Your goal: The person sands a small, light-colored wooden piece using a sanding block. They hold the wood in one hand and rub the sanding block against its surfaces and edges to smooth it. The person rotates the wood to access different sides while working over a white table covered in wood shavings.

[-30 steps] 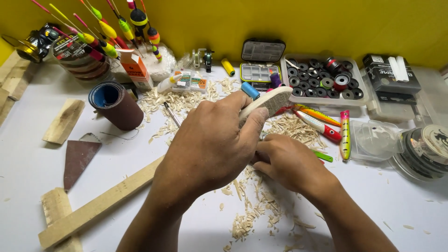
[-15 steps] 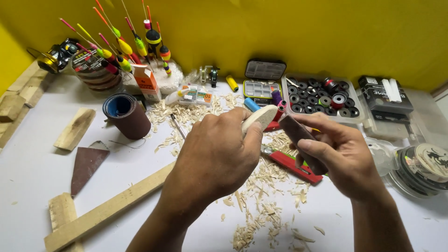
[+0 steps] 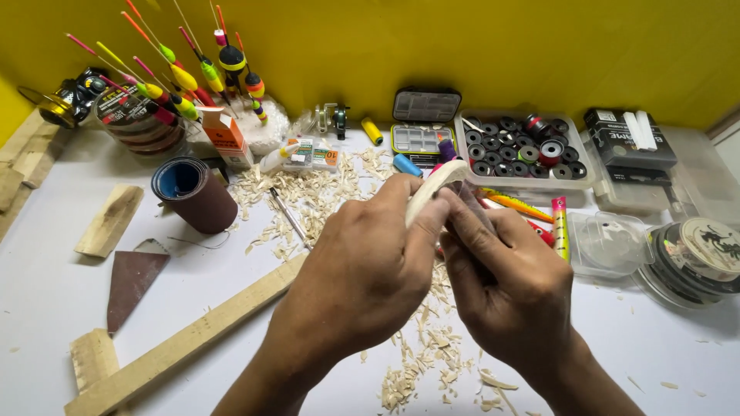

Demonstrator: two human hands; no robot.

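Note:
My left hand (image 3: pixel 362 270) grips a pale carved wooden piece (image 3: pixel 432 189), curved and tapered, held up above the white table. My right hand (image 3: pixel 509 285) presses against that piece from the right, its fingers pinching a small dark scrap, likely sandpaper (image 3: pixel 470 202), against the wood. Both hands meet over a scatter of wood shavings (image 3: pixel 416 362). What lies under the hands is hidden.
A sandpaper roll (image 3: pixel 193 192) and a cut sandpaper triangle (image 3: pixel 131 281) lie left, with a long wood strip (image 3: pixel 193 339) and wood offcuts. Fishing floats (image 3: pixel 185 77) stand at the back. A tray of black spools (image 3: pixel 524 150), lures (image 3: pixel 559 227), line spools (image 3: pixel 694 254) sit right.
My right hand has come back in against the wooden piece with the dark scrap. The red-handled knife seen on the table half a second ago is now hidden behind the hands.

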